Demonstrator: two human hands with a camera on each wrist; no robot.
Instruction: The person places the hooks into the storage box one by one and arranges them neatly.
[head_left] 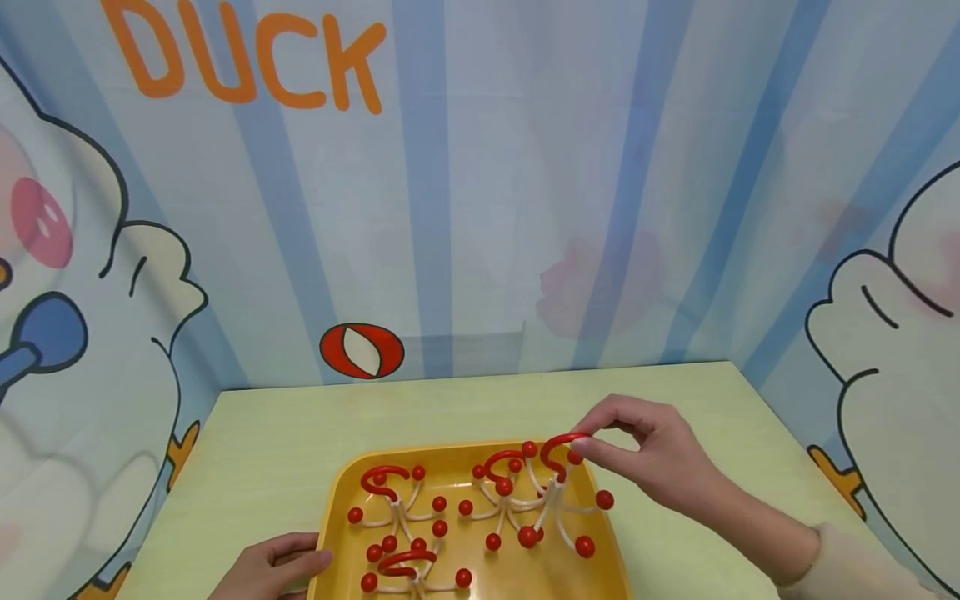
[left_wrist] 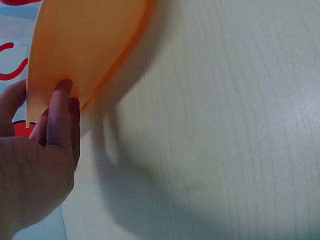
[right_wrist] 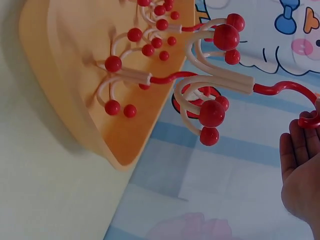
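My right hand (head_left: 660, 454) pinches the red hooked handle of a claw massager (head_left: 555, 500) between thumb and fingers, over the right part of a yellow tray (head_left: 442, 475). Its curved white legs end in red balls; in the right wrist view the held massager (right_wrist: 242, 84) hangs above the tray floor. At the tray's left edge, my left hand (head_left: 273, 567) grips the rim. In the left wrist view, the thumb and fingers of that hand (left_wrist: 50, 155) lie on opposite sides of the tray wall (left_wrist: 90, 45).
More claw massagers of the same kind stand in the tray: one at back left (head_left: 396, 508), one at front left (head_left: 417, 579) and one beside the held one (head_left: 504, 505). The tray sits on a pale table (head_left: 285, 450). A printed cloth (head_left: 487, 208) hangs behind.
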